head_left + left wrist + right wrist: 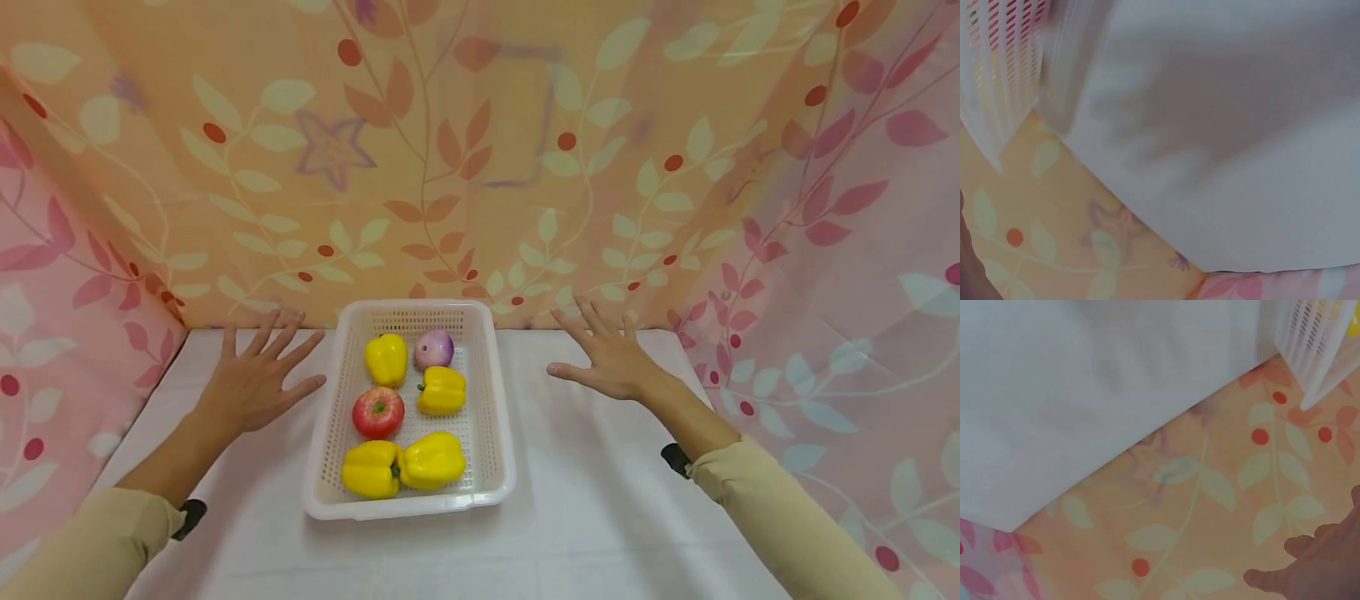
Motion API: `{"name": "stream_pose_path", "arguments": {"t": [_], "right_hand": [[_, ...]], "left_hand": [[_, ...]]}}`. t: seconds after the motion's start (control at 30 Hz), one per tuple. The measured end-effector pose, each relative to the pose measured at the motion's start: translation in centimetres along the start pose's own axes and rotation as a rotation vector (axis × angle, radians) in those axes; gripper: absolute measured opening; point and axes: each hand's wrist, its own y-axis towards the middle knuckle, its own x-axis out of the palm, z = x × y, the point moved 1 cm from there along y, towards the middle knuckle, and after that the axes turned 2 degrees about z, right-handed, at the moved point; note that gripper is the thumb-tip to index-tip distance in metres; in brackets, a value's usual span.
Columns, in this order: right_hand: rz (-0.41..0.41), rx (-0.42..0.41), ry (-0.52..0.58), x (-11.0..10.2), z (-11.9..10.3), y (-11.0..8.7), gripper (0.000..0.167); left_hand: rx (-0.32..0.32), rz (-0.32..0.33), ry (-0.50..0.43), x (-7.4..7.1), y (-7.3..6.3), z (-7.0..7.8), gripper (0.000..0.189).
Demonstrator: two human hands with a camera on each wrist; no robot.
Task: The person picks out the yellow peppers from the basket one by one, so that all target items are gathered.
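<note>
A white plastic basket stands on the table between my two hands. Inside it are several yellow bell peppers, a red apple and a purple-and-white onion. My left hand hovers left of the basket with its fingers spread, holding nothing. On the basket's other side, my right hand is likewise spread and holds nothing, its thumb pointing toward the basket. In the right wrist view, the fingers show at the lower right corner, away from the basket's corner.
A white cloth covers the table. Behind it hangs an orange leaf-patterned curtain, with pink patterned curtains along both sides. Dark bands sit at both wrists, by the sleeve cuffs.
</note>
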Motion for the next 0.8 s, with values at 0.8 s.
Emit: {"name": "stream_pose_path", "arguments": {"t": [0.8], "right_hand": [[-0.302,-0.205,0.466,1.3,-7.2,1.3,0.121]], "left_hand": [[0.11,-0.348,-0.171,0.4,0.3,1.4,0.063]]}}
